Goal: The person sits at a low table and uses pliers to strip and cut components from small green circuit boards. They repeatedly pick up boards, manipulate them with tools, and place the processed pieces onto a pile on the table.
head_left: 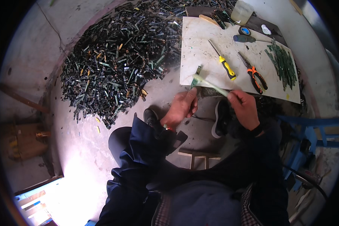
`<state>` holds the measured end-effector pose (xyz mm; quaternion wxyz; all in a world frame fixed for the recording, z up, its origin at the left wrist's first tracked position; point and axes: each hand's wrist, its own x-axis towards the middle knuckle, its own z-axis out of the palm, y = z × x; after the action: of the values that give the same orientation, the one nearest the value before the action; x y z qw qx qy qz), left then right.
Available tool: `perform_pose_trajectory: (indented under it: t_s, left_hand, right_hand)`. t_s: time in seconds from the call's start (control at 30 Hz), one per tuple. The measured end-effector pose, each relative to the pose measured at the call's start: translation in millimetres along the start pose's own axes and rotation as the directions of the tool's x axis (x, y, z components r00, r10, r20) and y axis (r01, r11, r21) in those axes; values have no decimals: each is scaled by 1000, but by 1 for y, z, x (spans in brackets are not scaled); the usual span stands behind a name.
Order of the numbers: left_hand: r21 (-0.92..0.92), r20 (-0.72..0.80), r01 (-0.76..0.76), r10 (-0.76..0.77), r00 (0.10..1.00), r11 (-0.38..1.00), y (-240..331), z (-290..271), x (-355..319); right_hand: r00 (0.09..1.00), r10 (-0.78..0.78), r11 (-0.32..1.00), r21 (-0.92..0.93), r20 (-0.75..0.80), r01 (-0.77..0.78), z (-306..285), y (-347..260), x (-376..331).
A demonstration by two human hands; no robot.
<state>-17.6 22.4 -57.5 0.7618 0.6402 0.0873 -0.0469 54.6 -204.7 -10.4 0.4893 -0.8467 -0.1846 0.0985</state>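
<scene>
Holding a thin green strip (194,83) above the near left corner of the white table (197,41), pinched by its near end in the left hand (182,105), with thumb and fingers closed and nothing else visible in that grasp. Pointing forward along its long axis, with the far end leaning slightly right; lying just beyond the left fingertips, so nearer to that hand than to the other. Gripping a pale slender tool (213,86), perhaps a small brush, by its end in the right hand (245,109), with fingers curled tight around it. Extending left and forward from there, to overlap the strip crosswise with a blurred head; impossible to tell true contact from this view. Farther right on the table, next to a yellow-handled screwdriver (226,67), then orange-handled pliers (253,73), then a bundle of similar green strips (283,67); leftward, near a broad heap of dark strips (116,64) on the floor (83,132).
</scene>
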Motion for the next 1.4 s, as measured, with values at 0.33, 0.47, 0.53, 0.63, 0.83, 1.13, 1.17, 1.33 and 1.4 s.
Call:
perform_pose_trajectory:
  t_s: [0.33,0.47,0.53,0.63,0.83,1.13,1.17,1.33,1.4]
  left_hand:
    - [288,-41,-196,217,975,937,-48,-3,15]
    - [421,-75,-250,308,948,872,-52,-4,16]
    - [378,-58,-252,295,954,891,-40,-2,15]
    - [19,-24,-167,168,986,986,-18,4,3]
    - [-120,6,205,-205,979,971,20,4,-2]
    - [-459,42,372,-398,916,807,10,-5,6]
    - [-466,50,376,-400,915,801,9,-6,7]
    - [-539,108,383,-390,915,750,9,-8,8]
    - [-565,121,366,-365,923,740,9,-7,8]
  right_hand:
    - [999,2,997,81,51,-7,-3,-11,2]
    - [994,85,991,99,62,-91,-9,-8,5]
    - [982,166,976,130,91,-177,-13,-12,5]
    - [969,223,962,140,106,-237,-20,-9,4]
    - [953,274,949,128,128,-290,-27,-7,4]
    - [948,276,945,135,161,-298,-27,-6,4]
    - [947,280,943,137,160,-303,-27,-6,4]
    - [944,275,941,152,180,-303,-27,-7,4]
    - [949,255,943,171,185,-286,-27,-7,4]
